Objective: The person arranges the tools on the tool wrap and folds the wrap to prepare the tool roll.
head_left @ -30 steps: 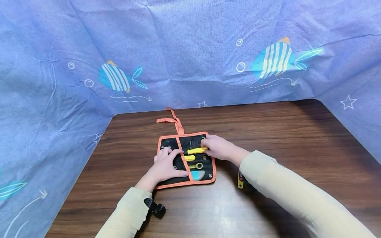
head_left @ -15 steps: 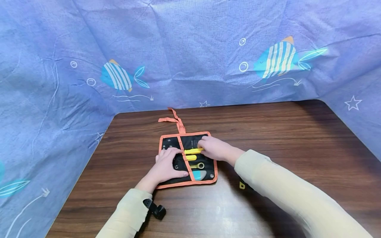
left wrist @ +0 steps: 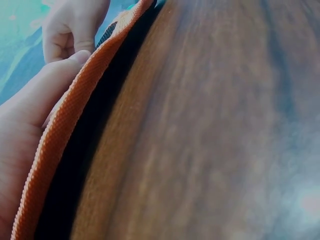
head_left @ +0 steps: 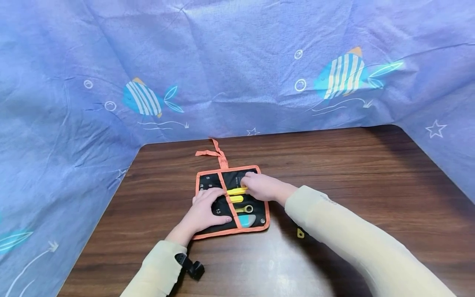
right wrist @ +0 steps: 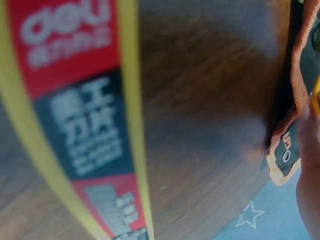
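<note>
right hand (head_left: pixel 261 187) pinches slim yellow plastic tool (head_left: pixel 234 192) nearly parallel to brown wooden counter's (head_left: pixel 319 161) far edge, left hand (head_left: pixel 202 209) spread.

2 hands: left (head_left: pixel 204 211) spread (right (head_left: pixel 261 186) pinching).

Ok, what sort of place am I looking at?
Probably a curtained tabletop workspace: a dark wooden-looking table, blue fish-print fabric hanging behind and beside it, and an orange-edged tool pouch on the table.
</note>
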`<action>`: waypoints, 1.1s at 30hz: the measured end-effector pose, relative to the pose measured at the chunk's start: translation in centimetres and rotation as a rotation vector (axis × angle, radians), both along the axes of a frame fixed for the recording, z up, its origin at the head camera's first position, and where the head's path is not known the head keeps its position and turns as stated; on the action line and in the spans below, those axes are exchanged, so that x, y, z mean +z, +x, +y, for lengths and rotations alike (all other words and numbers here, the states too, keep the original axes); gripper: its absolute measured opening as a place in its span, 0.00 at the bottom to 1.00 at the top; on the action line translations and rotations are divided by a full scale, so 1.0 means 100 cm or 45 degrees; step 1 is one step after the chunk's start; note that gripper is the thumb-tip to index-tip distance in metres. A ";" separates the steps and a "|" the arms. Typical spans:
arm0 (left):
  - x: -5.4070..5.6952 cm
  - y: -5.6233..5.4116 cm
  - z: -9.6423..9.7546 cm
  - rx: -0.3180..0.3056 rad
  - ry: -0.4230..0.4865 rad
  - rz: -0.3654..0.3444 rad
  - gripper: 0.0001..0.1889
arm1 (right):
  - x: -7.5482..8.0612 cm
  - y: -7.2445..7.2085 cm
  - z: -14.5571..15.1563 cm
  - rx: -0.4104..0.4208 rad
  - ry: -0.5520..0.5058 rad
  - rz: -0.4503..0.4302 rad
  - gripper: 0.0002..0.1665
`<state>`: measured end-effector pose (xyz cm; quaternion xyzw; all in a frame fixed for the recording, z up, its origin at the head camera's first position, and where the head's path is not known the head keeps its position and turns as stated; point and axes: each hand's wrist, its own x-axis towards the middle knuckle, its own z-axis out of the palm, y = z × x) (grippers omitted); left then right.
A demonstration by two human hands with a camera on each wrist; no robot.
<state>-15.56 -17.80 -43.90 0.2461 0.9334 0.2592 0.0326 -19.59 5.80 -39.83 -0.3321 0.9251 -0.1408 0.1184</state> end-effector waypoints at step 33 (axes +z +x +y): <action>-0.004 -0.005 -0.001 -0.066 0.053 -0.011 0.40 | -0.003 -0.005 -0.014 -0.091 0.027 0.049 0.06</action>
